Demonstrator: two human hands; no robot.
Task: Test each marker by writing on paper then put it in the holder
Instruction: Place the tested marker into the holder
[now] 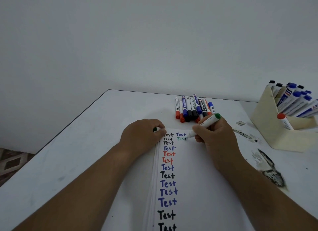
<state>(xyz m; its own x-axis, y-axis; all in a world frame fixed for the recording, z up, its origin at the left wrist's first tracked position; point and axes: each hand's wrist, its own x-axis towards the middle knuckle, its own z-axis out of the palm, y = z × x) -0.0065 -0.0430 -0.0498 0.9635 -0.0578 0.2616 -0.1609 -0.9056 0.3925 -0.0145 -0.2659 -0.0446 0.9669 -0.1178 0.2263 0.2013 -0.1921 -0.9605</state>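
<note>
I have the green marker (205, 124) pinched in my right hand (216, 137), tip down on the paper (189, 170) at a half-written green "Test", barrel slanting up and away to the right. My left hand (142, 136) curls round its green cap (156, 129) and rests on the sheet's top left corner. The holder (268, 124) stands well off to the right on the desk (86, 153), nearer my right hand, roughly where the barrel's tail points.
</note>
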